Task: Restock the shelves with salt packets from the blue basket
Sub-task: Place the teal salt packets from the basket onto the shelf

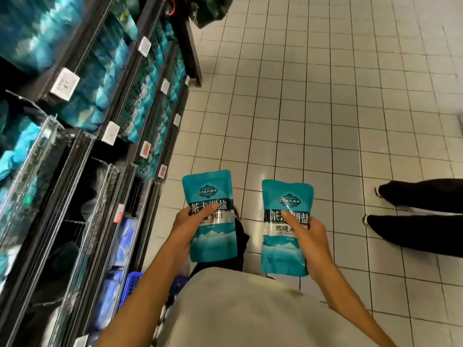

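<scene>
A: Where are the packets?

B: One in each hand, held over the tiled floor (325,96), just right of the shelves (105,116). The left hand (184,227) pinches the left packet (211,216) mid-body, thumb across the label. The right hand (313,240) pinches the right packet (284,229) the same way.

A: And the basket?

B: Only a corner of the basket (131,284) shows, low by the shelf foot.

A: How will they handle?

B: Probably soft pouches, dense with salt, glossy film, so likely slick. A mid-body grip looks sound; holding by the top seal might let them sag or slip.
</scene>
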